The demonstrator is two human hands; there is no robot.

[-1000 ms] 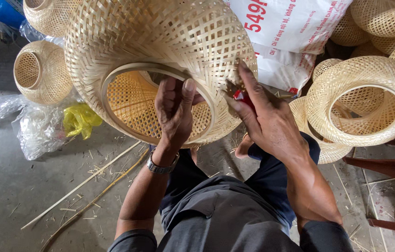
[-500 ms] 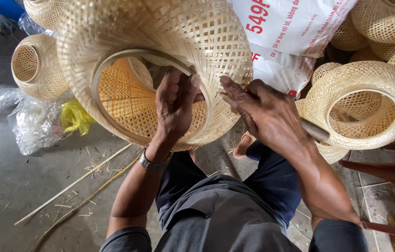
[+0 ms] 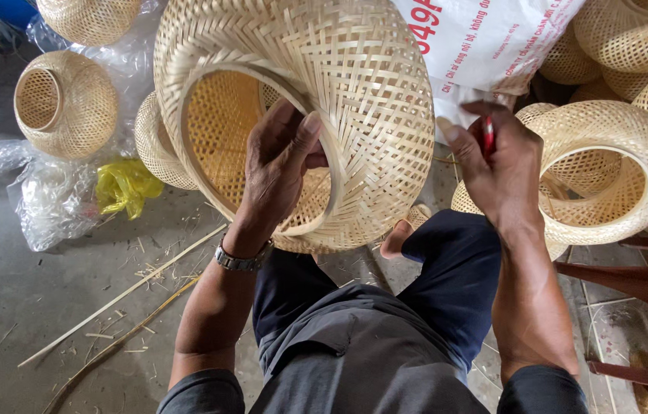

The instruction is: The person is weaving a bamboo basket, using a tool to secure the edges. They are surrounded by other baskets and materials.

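Two hands at work: the left hand (image 3: 282, 165) curls over the rim of the big woven basket (image 3: 354, 92), thumb outside and fingers hooked inside the opening, so it is closed on the rim. The right hand (image 3: 496, 161) is fisted around a slim red tool (image 3: 487, 134), at 3 o'clock from the basket and now apart from it. Half a second ago that hand lay against the basket wall beside the left; it has since pulled off to the right, and the basket has tipped so its opening faces the camera more. Judged from this, one pass on the rim looks finished and the tool is clear. The basket sits above the knees, held up by the left hand alone. Outward: more baskets at 3 o'clock (image 3: 607, 169) and 10 o'clock (image 3: 63, 103), a white sack (image 3: 485, 46) at 1 o'clock, a yellow bag (image 3: 124, 188) at 9 o'clock, bamboo strips (image 3: 121, 295) on the floor at 8 o'clock.
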